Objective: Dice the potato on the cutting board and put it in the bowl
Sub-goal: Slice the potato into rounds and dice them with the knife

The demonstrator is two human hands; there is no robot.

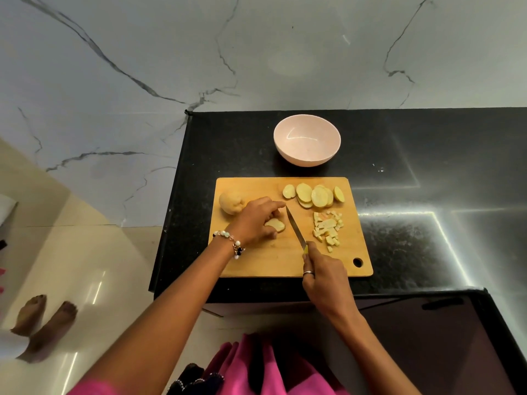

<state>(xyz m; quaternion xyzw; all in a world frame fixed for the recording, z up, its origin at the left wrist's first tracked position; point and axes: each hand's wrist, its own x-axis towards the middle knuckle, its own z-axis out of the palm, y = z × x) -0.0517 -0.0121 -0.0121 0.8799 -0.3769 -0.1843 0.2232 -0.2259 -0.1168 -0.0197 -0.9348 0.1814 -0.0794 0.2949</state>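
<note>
Step in hand, as we judge it: dicing, approx. midway. Left hand (253, 220) pins a slice (275, 224) at frame centre on the board (256, 263), fingers curled over it. Right hand (325, 277) has its grip wrapped round the knife (296, 230), blade just beside the slice. Diced bits (328, 228) centre-right; uncut slices (313, 196) above; potato end (231, 203) left. Bowl (307, 140) on the surface, nothing in it. Next, we reckon: cut strips, fingertips clear of the blade.

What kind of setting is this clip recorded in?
Most likely a home kitchen: a wooden cutting board with potato slices on a black stone counter, a pink bowl behind it, and marble-look wall tiles.
</note>
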